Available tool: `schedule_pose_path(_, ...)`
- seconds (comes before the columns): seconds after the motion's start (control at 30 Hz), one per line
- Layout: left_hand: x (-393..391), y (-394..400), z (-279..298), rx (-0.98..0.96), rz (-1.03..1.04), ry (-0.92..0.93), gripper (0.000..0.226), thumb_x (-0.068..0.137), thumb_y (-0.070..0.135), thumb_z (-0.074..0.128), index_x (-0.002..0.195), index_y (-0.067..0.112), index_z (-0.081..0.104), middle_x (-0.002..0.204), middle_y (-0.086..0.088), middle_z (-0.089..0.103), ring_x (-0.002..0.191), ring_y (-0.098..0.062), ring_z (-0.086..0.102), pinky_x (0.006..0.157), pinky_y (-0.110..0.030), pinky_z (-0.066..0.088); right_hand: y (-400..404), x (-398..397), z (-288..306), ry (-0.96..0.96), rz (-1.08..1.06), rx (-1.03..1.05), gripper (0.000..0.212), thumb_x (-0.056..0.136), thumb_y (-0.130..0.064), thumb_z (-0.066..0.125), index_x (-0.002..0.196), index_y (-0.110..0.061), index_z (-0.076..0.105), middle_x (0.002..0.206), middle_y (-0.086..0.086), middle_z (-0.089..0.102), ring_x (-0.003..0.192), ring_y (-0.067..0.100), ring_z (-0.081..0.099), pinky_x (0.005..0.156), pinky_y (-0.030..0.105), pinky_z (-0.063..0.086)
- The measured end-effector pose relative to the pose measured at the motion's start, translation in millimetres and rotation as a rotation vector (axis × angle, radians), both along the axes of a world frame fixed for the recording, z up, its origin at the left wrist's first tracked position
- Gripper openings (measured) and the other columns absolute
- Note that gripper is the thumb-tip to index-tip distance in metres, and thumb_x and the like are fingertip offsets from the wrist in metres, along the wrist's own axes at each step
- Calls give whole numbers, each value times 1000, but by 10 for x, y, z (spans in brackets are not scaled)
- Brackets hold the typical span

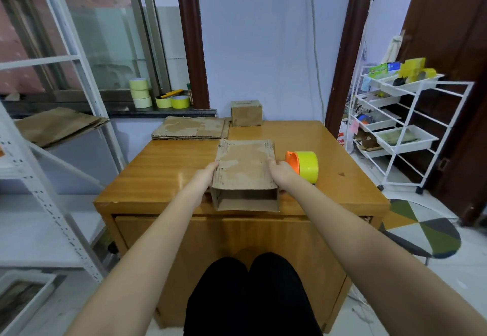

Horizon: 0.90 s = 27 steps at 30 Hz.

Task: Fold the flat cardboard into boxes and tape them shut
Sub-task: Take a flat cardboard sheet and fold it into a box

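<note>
Hands (204,175) (282,171) flanking half-opened box (245,169)

No text, label or number can be read anywhere in the head view. The taped cardboard box (246,113) at the far edge of the wooden table (163,169) carries a faint dark mark on its top, too small to make out. A white bag (343,138) on the floor beside the table shows red print and the packets (382,69) on the white trolley's top tray have coloured printing, all blurred beyond reading.
</note>
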<state>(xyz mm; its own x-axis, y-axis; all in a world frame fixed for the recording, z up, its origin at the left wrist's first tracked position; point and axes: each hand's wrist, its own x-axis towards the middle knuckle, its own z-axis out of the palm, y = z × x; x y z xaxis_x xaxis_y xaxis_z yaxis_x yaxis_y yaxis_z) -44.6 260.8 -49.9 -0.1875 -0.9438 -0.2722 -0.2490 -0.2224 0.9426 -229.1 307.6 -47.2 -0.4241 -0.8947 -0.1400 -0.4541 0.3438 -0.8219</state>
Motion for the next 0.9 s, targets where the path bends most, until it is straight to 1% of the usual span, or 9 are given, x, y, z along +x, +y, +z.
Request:
schedule_pose_path(0.07, 23, -13, 29, -26, -25, -4, 41, 98, 46, 42, 115, 13, 59, 127, -9, 58, 121, -27, 49, 112, -44, 31, -9, -30, 2, -21, 8, -51, 58, 103, -41, 26, 140, 1, 41, 137, 18, 50, 123, 33, 48, 101, 36, 40)
schedule_pose_path(0.2, 57, -29, 118, -157, -106, 40, 49, 99, 41, 44, 139, 13, 45, 132, 1, 53, 120, -17, 47, 96, -27, 33, -9, -84, 50, -3, 35, -197, 51, 104, -37, 29, 136, 0, 45, 137, 15, 49, 125, 28, 46, 92, 30, 36)
schedule_pose_path(0.37, 98, -117, 160, -226, -136, 108, 54, 98, 33, 50, 148, 25, 32, 147, 4, 42, 133, -19, 41, 111, -42, 34, 18, -158, 51, -38, 93, -357, 21, 104, -20, 37, 115, -8, 51, 101, -6, 57, 107, 20, 50, 68, 9, 38)
schedule_pose_path(0.47, 89, -121, 154, -264, -170, 136, 58, 98, 15, 51, 149, 25, 28, 149, 6, 39, 126, -13, 45, 98, -33, 46, 78, -215, -5, -69, 162, -445, 36, 102, -9, 41, 138, -4, 42, 126, 0, 53, 117, 13, 51, 83, 5, 42)
schedule_pose_path(0.53, 73, -88, 147, -294, -178, 145, 62, 96, 2, 50, 150, 22, 27, 149, 4, 38, 122, -10, 45, 86, -23, 48, 128, -228, -38, -66, 159, -460, 44, 100, -5, 43, 144, -4, 35, 132, -1, 50, 115, 8, 49, 83, 2, 42)
schedule_pose_path(0.63, 65, -70, 116, -333, -143, 161, 65, 93, -5, 51, 148, 22, 30, 150, 2, 38, 131, -15, 42, 98, -33, 48, 148, -242, -111, -62, 126, -479, 47, 99, -5, 45, 145, -4, 34, 135, -1, 49, 121, 10, 48, 88, 4, 41)
schedule_pose_path(0.73, 71, -54, 68, -352, -119, 174, 66, 91, -5, 54, 147, 24, 33, 148, 2, 41, 133, -17, 42, 106, -47, 41, 147, -241, -175, -66, 103, -480, 49, 99, -9, 47, 146, -7, 34, 142, 4, 48, 131, 19, 44, 105, 24, 38)
schedule_pose_path(0.83, 87, -29, 6, -358, -88, 179, 66, 90, -4, 57, 146, 22, 34, 144, 2, 44, 132, -17, 42, 106, -43, 41, 175, -193, -191, -66, 122, -469, 47, 98, -8, 48, 144, -8, 36, 139, 2, 49, 128, 15, 44, 102, 20, 37)
schedule_pose_path(0.9, 101, -21, -25, -350, -61, 175, 66, 89, -4, 57, 146, 21, 34, 144, 0, 45, 131, -17, 42, 106, -41, 39, 191, -161, -210, -80, 132, -464, 49, 98, -9, 50, 144, -12, 35, 139, 1, 49, 130, 18, 45, 105, 26, 38)
